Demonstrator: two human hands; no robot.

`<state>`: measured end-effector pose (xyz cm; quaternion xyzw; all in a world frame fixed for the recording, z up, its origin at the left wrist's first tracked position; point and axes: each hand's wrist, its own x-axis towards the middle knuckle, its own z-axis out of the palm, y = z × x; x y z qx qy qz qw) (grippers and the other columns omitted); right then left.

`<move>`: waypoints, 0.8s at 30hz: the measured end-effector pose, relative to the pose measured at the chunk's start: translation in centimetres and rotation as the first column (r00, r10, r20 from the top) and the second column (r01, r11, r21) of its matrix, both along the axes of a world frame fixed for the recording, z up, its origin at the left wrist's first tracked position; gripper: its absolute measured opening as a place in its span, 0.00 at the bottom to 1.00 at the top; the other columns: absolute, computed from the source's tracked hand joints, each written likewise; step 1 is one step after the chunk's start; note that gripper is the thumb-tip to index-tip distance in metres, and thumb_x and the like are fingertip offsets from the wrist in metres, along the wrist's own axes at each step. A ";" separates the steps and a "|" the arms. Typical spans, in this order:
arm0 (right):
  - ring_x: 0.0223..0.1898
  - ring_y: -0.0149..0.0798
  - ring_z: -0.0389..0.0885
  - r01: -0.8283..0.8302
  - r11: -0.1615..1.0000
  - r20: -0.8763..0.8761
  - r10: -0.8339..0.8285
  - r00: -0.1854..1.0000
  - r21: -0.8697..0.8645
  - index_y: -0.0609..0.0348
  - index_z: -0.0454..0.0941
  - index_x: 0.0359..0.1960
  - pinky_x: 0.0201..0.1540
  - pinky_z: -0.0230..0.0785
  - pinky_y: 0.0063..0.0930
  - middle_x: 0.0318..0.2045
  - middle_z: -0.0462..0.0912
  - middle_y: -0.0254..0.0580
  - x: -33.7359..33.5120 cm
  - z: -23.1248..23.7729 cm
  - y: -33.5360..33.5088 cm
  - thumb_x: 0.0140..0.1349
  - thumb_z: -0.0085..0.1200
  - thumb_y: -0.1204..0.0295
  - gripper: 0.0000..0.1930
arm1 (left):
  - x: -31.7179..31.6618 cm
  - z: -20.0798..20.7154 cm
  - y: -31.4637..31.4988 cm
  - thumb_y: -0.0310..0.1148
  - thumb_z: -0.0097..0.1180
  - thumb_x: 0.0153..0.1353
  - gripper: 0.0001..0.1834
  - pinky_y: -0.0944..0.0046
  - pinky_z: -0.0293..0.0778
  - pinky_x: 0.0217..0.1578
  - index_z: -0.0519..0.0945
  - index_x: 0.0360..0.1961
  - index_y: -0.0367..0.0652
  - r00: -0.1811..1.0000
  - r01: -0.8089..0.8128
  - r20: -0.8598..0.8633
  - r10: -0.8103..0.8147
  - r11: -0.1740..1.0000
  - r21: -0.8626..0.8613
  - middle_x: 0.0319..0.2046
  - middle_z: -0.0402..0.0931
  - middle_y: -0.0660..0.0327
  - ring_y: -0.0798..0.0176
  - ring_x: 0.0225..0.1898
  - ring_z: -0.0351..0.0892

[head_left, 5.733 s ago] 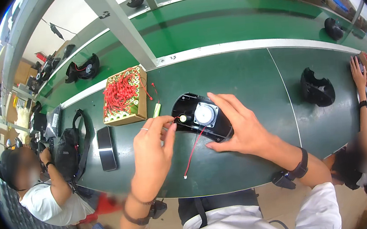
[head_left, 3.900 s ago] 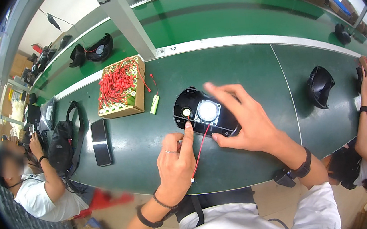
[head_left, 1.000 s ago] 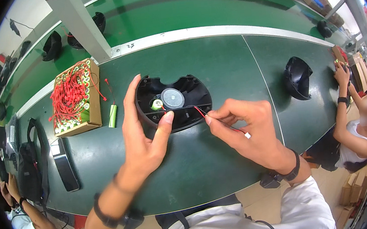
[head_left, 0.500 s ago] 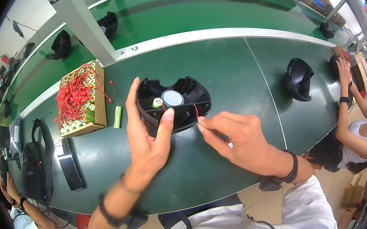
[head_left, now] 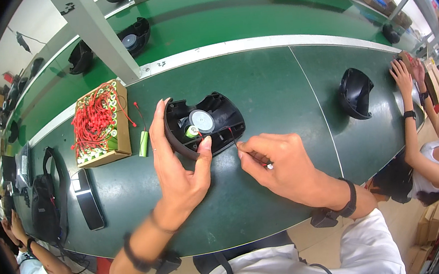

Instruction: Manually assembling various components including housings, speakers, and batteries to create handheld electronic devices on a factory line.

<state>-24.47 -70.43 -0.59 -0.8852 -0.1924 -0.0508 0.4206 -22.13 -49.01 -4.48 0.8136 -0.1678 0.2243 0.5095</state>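
Observation:
My left hand (head_left: 183,178) grips a black plastic half-round housing (head_left: 229,112) above the bench, fingers along its left side and thumb over its near edge. Inside sit a round grey disc, seemingly a speaker (head_left: 202,121), and a green battery cell (head_left: 192,132). A thin wire (head_left: 233,136) comes out at the housing's near right edge. Just right of the housing, my right hand (head_left: 283,159) pinches this wire between thumb and forefinger. A small white connector (head_left: 270,166) shows beneath its curled fingers.
On the green bench (head_left: 269,206) are a carton (head_left: 108,158) of green cells with red wires, a loose cell (head_left: 144,144), a phone (head_left: 88,204) and a black bag (head_left: 44,203). Another black housing (head_left: 355,93) lies to the right. A post (head_left: 96,35) rises behind; co-workers sit at both sides.
The housing has tilted, its right side now nearer me, and shifted slightly left. My right hand keeps its pinch on the wire. The co-worker's hands at right have moved apart.

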 end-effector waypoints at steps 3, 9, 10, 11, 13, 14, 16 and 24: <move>0.27 0.39 0.88 -0.009 0.999 0.044 0.011 0.999 -0.049 0.66 0.86 0.40 0.29 0.79 0.29 0.29 0.87 0.46 -0.2 0.3 0.2 0.63 0.66 0.79 0.06 | 0.0 -0.1 -0.4 0.24 0.64 0.64 0.45 0.51 0.66 0.69 0.54 0.78 0.26 0.997 -0.007 0.076 0.010 0.999 -0.041 0.68 0.65 0.39 0.45 0.67 0.72; 0.29 0.45 0.86 -0.004 0.999 0.234 -0.004 0.972 0.033 0.64 0.86 0.42 0.30 0.78 0.34 0.34 0.87 0.45 -0.2 -0.4 0.5 0.61 0.65 0.82 0.08 | 0.1 -0.2 -0.1 0.23 0.63 0.65 0.46 0.52 0.64 0.71 0.51 0.79 0.26 0.998 -0.029 0.043 0.034 0.993 -0.113 0.71 0.63 0.38 0.46 0.71 0.69; 0.31 0.50 0.85 0.001 0.999 0.274 -0.013 0.962 0.042 0.64 0.85 0.42 0.30 0.77 0.39 0.35 0.86 0.45 -0.1 -0.3 0.4 0.60 0.64 0.83 0.09 | 0.1 0.0 -0.1 0.23 0.63 0.65 0.46 0.52 0.64 0.71 0.51 0.79 0.26 0.999 -0.027 0.044 0.032 0.993 -0.113 0.71 0.63 0.38 0.46 0.71 0.69; 0.31 0.50 0.85 0.003 0.999 0.273 -0.014 0.962 0.042 0.64 0.85 0.42 0.30 0.77 0.39 0.35 0.86 0.45 0.0 -0.2 0.3 0.60 0.64 0.83 0.09 | 0.1 0.2 0.0 0.25 0.60 0.68 0.45 0.54 0.62 0.72 0.50 0.80 0.29 0.999 -0.017 0.035 0.021 0.994 -0.105 0.73 0.60 0.42 0.50 0.72 0.66; 0.34 0.51 0.86 -0.012 1.000 0.284 0.010 0.959 0.007 0.64 0.85 0.49 0.34 0.79 0.38 0.37 0.86 0.47 0.2 0.0 -0.2 0.60 0.67 0.79 0.14 | 0.2 0.3 0.2 0.26 0.58 0.71 0.43 0.55 0.60 0.74 0.48 0.81 0.31 0.999 -0.010 0.031 0.013 0.995 -0.096 0.75 0.57 0.46 0.53 0.73 0.64; 0.34 0.51 0.86 -0.010 1.000 0.283 0.007 0.959 0.007 0.64 0.85 0.49 0.34 0.79 0.38 0.37 0.86 0.47 0.2 0.3 -0.2 0.60 0.67 0.79 0.14 | 0.2 0.2 0.3 0.26 0.58 0.71 0.43 0.55 0.60 0.74 0.48 0.81 0.31 0.999 -0.007 0.030 0.010 0.995 -0.096 0.75 0.57 0.46 0.53 0.73 0.64; 0.40 0.42 0.92 0.013 0.999 0.187 -0.022 0.982 0.047 0.62 0.85 0.56 0.44 0.84 0.30 0.43 0.90 0.48 0.2 1.3 -0.3 0.57 0.73 0.75 0.23 | 0.2 0.1 0.3 0.24 0.64 0.64 0.47 0.50 0.62 0.73 0.52 0.79 0.28 0.994 -0.077 0.073 0.081 0.995 -0.058 0.73 0.61 0.37 0.43 0.72 0.67; 0.39 0.43 0.90 0.014 0.977 0.208 -0.059 0.976 0.211 0.62 0.85 0.49 0.44 0.83 0.31 0.40 0.89 0.49 1.5 1.3 -0.8 0.56 0.75 0.71 0.20 | 0.1 0.5 0.7 0.28 0.68 0.60 0.52 0.44 0.60 0.73 0.50 0.78 0.25 0.968 -0.079 0.250 0.037 0.984 0.161 0.73 0.61 0.33 0.34 0.72 0.64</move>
